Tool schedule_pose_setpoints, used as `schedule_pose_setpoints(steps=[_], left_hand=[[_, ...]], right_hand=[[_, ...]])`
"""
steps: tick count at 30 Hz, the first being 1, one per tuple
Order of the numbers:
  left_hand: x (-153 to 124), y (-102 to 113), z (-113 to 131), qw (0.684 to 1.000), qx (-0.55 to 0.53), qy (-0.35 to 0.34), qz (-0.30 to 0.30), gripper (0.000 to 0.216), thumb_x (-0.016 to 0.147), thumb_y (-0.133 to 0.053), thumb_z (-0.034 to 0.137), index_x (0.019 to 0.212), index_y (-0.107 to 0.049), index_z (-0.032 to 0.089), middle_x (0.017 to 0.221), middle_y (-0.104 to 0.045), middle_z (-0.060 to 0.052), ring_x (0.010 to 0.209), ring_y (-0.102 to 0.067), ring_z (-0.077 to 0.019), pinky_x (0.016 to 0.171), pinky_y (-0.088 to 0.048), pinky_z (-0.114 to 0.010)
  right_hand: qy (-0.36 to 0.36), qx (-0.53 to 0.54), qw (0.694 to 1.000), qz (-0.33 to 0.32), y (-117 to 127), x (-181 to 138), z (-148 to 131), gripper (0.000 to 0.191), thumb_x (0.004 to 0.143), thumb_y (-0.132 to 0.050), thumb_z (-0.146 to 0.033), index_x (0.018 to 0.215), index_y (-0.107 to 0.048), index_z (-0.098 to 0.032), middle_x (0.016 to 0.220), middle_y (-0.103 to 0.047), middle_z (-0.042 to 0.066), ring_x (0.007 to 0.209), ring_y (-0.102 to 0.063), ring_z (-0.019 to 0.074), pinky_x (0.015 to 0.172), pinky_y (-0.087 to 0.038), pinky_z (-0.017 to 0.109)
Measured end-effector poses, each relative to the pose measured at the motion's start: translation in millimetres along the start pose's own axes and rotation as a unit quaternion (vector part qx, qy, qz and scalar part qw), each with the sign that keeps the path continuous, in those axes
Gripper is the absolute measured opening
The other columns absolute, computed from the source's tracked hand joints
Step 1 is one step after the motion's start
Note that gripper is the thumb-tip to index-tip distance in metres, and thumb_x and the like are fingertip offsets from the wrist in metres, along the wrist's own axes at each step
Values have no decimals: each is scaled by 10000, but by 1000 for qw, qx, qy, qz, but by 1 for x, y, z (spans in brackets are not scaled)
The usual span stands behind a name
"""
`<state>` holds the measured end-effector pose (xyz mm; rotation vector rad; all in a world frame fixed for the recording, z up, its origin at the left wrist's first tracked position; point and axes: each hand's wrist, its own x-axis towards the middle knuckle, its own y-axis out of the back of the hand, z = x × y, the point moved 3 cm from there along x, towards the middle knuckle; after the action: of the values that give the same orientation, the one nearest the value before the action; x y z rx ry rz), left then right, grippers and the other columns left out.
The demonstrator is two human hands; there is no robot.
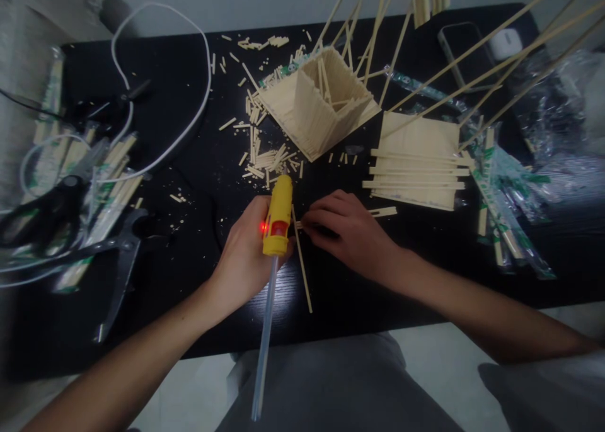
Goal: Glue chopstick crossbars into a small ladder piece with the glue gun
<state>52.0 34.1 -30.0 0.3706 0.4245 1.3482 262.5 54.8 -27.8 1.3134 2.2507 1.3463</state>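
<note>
My left hand [246, 255] is closed around a yellow glue gun [278, 215] with a red light on its side and a clear glue stick [265, 344] trailing from its back toward me. The gun's nozzle points away from me at the black table [189, 186]. My right hand [347, 227] lies just right of the gun, fingers pinched on a thin wooden stick [301, 262] that lies on the table. Beyond the hands stands a small open box of wooden sticks [321, 101], tilted on a corner.
A flat panel of glued sticks [418, 161] lies to the right, with wrapped chopsticks [501, 211] beside it. Cut stick pieces [265, 155] litter the middle. Scissors [42, 215], pliers [118, 262] and a white cable [189, 111] lie left. A phone [460, 51] sits at the back right.
</note>
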Motion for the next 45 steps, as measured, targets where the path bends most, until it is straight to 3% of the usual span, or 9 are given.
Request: schedule_pose_setpoints(steps=[36, 45], left_hand=[[0, 0, 3, 999, 33, -22, 8, 391, 888, -813, 209, 1243, -651, 236, 1165, -753, -59, 1020, -743, -250, 909, -596, -426], [0, 0, 2, 999, 29, -25, 13, 391, 878, -816, 182, 1227, -653, 250, 1151, -756, -53, 999, -747, -244, 886, -605, -419]], right_hand=[[15, -4, 1000, 10, 0, 0, -1, 128, 1104, -692, -218, 1129, -807, -168, 1115, -818, 118, 1011, -663, 288, 870, -501, 427], [10, 2, 1000, 0, 0, 0, 0, 121, 1103, -696, -223, 1140, -806, -188, 1122, -816, 108, 1025, -672, 287, 884, -498, 430]])
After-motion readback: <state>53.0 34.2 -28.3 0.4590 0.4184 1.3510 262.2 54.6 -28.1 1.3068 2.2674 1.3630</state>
